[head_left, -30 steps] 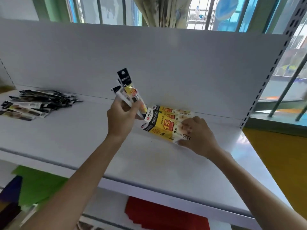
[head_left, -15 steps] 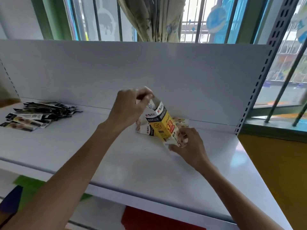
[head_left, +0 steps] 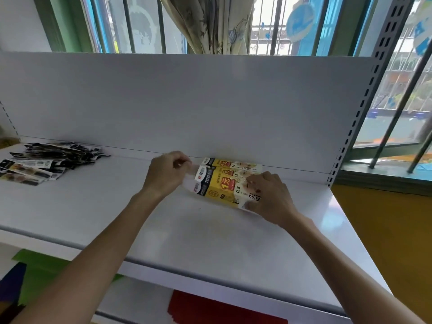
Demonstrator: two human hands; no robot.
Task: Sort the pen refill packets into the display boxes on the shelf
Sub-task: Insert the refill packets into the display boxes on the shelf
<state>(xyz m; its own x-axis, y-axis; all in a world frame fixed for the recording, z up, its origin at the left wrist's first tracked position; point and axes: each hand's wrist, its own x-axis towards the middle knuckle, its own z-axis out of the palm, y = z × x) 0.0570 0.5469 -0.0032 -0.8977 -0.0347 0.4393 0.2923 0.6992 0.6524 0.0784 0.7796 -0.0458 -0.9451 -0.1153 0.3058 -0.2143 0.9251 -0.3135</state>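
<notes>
Against the foot of the shelf's back panel [head_left: 187, 101], right of centre, two yellow-and-white cartons lie on their sides, the rear display box [head_left: 233, 163] touching the panel and the front display box [head_left: 222, 187] just before it. The right hand [head_left: 271, 198] has its fingers curled over the right end of the front box and pins it to the shelf [head_left: 187, 230]. The left hand [head_left: 164, 177] sits at the box's left end with fingers and thumb drawn together on something pale; blur hides whether that is a flap or packets, so I cannot tell what it grips. The loose pen refill packets [head_left: 51, 157] lie heaped well apart at the far left of the shelf. My judgement is that a batch is being fed or settled into the front box. The carton looks like thin card, so a hard push from the left could buckle its mouth or slide it into the rear box if the right hand eases off. Packets entering askew might catch on the rim and crease. Both cartons look alike from here, so a batch could easily land in the wrong one.
</notes>
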